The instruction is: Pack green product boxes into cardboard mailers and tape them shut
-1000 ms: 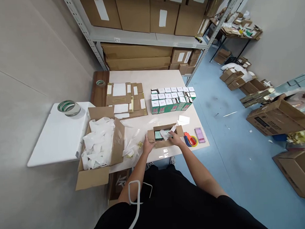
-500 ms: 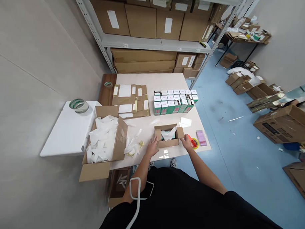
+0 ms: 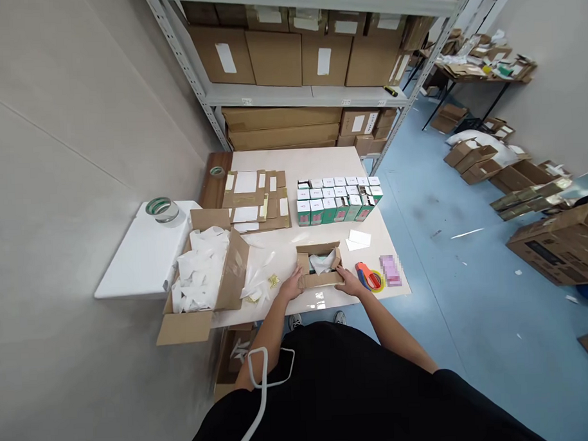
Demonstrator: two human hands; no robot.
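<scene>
Carton (image 3: 321, 280) stands open near the table's (image 3: 294, 159) front edge, white paper (image 3: 321, 264) inside. Left hand (image 3: 292, 285) grasps its left end, right hand (image 3: 349, 282) its right. Assessment: even, light pressure and paper kept below the rim should prevent buckled walls.

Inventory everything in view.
table: one, white, centre
small box: one, brown, table front
big box: one, brown, left
paper: uncounted, white, both boxes
cartons: about twenty, white-green, right
cardboard: stack, brown, table left
cards: two, white, before cartons
tool: one, orange, front right
blurred item: one, purple, front right
tape rolls: two, greenish, left
shelf: one, grey, back
shelf boxes: many, brown, back
floor boxes: several, brown, right
left hand: one, small box's left
right hand: one, small box's right
</scene>
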